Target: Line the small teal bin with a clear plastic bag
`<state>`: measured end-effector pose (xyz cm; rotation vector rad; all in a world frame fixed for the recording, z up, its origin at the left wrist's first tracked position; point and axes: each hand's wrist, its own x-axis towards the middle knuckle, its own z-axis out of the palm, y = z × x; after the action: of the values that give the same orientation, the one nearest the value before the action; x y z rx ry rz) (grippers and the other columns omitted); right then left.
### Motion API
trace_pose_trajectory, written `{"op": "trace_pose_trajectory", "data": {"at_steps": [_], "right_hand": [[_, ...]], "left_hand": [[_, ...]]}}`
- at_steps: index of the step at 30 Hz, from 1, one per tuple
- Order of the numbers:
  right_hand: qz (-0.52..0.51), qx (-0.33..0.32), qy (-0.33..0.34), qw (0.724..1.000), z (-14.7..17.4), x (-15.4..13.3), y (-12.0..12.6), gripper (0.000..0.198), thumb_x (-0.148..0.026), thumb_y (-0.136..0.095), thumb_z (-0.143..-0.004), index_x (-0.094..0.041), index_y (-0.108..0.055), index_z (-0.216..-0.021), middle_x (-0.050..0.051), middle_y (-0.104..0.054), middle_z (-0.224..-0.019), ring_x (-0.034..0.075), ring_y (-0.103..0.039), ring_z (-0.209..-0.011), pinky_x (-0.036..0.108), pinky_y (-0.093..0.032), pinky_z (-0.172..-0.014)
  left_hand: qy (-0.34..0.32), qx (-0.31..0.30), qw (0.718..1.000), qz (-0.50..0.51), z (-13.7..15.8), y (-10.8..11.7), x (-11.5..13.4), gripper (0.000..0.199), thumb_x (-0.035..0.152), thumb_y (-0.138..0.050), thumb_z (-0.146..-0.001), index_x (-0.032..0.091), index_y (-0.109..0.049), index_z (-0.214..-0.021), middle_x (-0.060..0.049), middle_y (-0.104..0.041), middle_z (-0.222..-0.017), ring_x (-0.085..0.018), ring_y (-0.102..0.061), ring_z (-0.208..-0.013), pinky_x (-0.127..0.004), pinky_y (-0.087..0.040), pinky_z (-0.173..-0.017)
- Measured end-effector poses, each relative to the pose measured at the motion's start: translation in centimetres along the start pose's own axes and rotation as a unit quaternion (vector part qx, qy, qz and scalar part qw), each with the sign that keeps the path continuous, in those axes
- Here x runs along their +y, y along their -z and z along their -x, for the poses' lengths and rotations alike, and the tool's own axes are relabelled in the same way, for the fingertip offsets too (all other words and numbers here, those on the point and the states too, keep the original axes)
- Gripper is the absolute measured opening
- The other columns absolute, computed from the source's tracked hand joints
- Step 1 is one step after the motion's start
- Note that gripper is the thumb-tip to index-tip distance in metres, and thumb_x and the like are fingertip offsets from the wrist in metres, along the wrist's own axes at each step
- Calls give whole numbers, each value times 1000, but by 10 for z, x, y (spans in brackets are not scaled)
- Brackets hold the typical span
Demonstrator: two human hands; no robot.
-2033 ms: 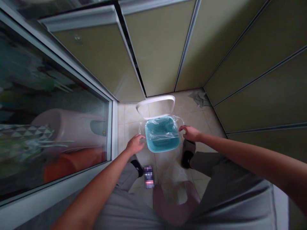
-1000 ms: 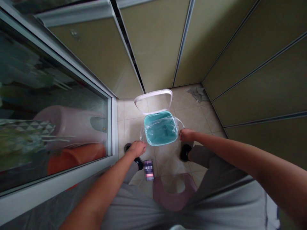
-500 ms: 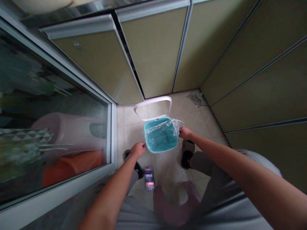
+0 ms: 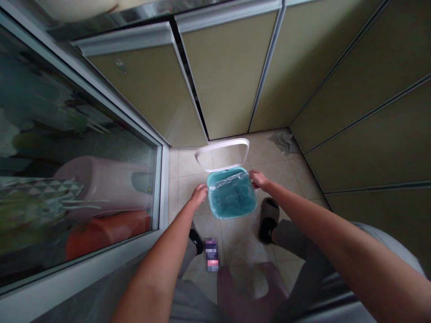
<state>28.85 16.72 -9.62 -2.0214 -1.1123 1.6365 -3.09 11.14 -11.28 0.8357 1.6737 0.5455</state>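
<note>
Left hand and right hand have just shifted up beside the teal bin on the floor, its clear liner seemingly snugger — whether either grip pinches it, I can't tell.

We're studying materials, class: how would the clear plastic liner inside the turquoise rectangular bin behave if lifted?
The clear plastic liner would probably be floppy, as it wrinkles inside the turquoise rectangular bin. It is likely light, being transparent film. It may be slippery, given its glossy sheen.
</note>
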Motion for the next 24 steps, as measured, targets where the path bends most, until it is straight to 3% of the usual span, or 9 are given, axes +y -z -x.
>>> {"op": "trace_pose_trajectory", "data": {"at_steps": [2,5,8,12,17,24], "right_hand": [[-2,8,9,1000,-9,1,1,17,-19,-54,-91,-14,-66,-101,0,-59,-65,11,-55,-50,21,-49,-49],[-17,23,25,999,-19,3,4,4,-17,-57,-91,-16,-60,-88,0,-59,-68,12,-58,-55,21,-50,-50],[-36,25,44,998,-29,4,2,2,-18,-58,-91,-17,-58,-89,-2,-59,-67,10,-55,-53,19,-47,-49],[-5,56,72,996,-47,7,-6,9,-23,-57,-92,-17,-61,-87,-2,-58,-61,11,-53,-50,19,-43,-48],[51,104,107,988,-70,13,-10,22,-35,-60,-92,-15,-68,-84,3,-69,-72,14,-60,-64,19,-45,-56],[62,77,62,993,-68,15,-11,30,-37,-58,-96,-12,-73,-103,8,-75,-87,14,-62,-66,19,-45,-54]], "left_hand": [[-10,19,999,26,-6,3,0,17,35,-63,-79,20,-57,-83,8,-44,-55,-9,-38,-45,-20,-28,-45],[-24,58,996,66,-15,8,1,19,37,-63,-80,19,-56,-81,6,-49,-57,-9,-41,-46,-20,-29,-45],[-31,75,992,96,-26,7,1,21,39,-64,-80,18,-59,-81,4,-55,-62,-9,-47,-49,-21,-33,-47],[-28,84,991,104,-41,1,2,24,42,-64,-81,18,-60,-78,4,-52,-61,-10,-46,-49,-22,-33,-47],[20,93,992,83,-54,-3,5,25,43,-64,-81,18,-62,-80,3,-55,-63,-10,-49,-51,-22,-36,-50],[57,82,995,25,-55,-3,4,29,45,-63,-84,17,-68,-89,2,-57,-65,-10,-47,-52,-21,-37,-51]]}}
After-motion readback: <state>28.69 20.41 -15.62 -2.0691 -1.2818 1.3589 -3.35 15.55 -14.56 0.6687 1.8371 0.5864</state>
